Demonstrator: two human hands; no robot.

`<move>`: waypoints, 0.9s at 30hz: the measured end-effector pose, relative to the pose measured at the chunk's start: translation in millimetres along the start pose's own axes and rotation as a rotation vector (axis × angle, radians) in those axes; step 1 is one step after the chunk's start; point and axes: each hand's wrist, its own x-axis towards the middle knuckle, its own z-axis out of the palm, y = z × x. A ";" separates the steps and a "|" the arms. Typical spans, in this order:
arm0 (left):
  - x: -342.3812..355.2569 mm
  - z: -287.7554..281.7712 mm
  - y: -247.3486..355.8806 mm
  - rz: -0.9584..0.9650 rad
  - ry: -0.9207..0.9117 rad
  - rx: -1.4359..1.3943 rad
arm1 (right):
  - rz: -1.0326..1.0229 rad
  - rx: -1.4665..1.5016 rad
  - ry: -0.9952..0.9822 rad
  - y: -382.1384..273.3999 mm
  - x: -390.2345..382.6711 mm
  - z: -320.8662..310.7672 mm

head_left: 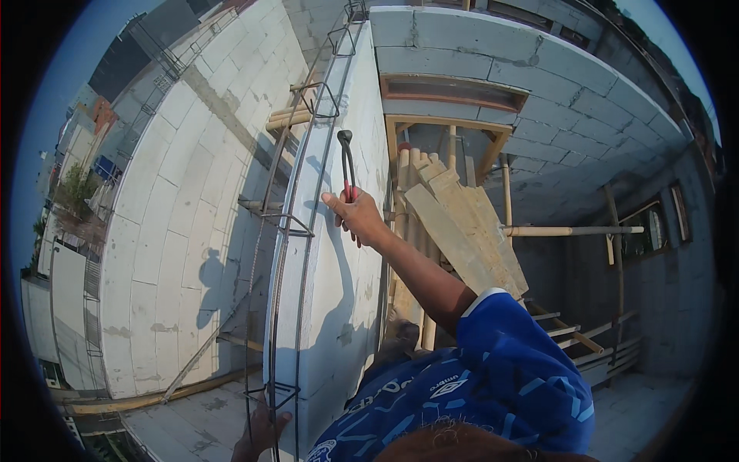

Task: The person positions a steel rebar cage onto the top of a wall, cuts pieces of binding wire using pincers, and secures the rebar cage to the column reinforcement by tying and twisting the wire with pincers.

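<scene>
My right hand [356,215] is raised beside the white block wall [339,285], closed around long-handled pincers [345,146] with red grips, their dark head pointing upward. A rebar cage [308,231] of long bars and square stirrups runs along the top of this wall, just left of the tool. Low in the picture, my left hand [263,431] grips the cage near a lower stirrup, its fingers partly out of sight behind the bars. The shadow of the tool and arm falls on the white blocks.
Loose planks [458,223] and bamboo poles [570,231] lie right of the wall, below a timber-framed opening [493,154]. Another block wall [154,246] stands left, across a gap with props and a wooden beam [138,396]. Rooftops show beyond at far left.
</scene>
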 end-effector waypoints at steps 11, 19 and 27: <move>39.9 -82.3 -55.7 -0.207 -0.550 -0.372 | 0.095 -0.114 -0.036 8.6 16.8 9.6; 218.4 -135.8 92.3 0.007 0.125 -0.299 | 0.031 -0.148 -0.004 6.4 15.1 13.1; 338.8 -97.3 137.4 0.195 -0.166 -0.658 | 0.027 -0.212 0.067 1.8 5.7 10.8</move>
